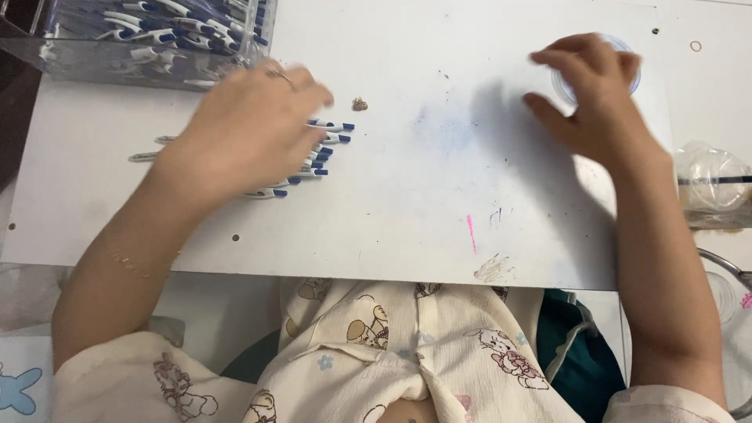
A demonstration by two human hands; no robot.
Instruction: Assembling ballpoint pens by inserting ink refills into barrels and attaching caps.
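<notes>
Left hand point(251, 129): fingers spread flat, released, pressing a row of white plastic pens with blue tips point(317, 157) on the white table point(439, 204).
Right hand point(591, 98): fingers curled over a clear round plastic lid point(633, 66), grasp unclear.

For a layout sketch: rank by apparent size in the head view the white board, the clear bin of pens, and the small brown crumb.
1. White board
2. Clear bin, partly cut off by the frame
3. Brown crumb

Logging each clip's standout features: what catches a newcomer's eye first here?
The left hand lies on a row of white pens with blue tips on the white board. The right hand covers a clear round plastic lid at upper right. A clear box of pens sits upper left.
</notes>
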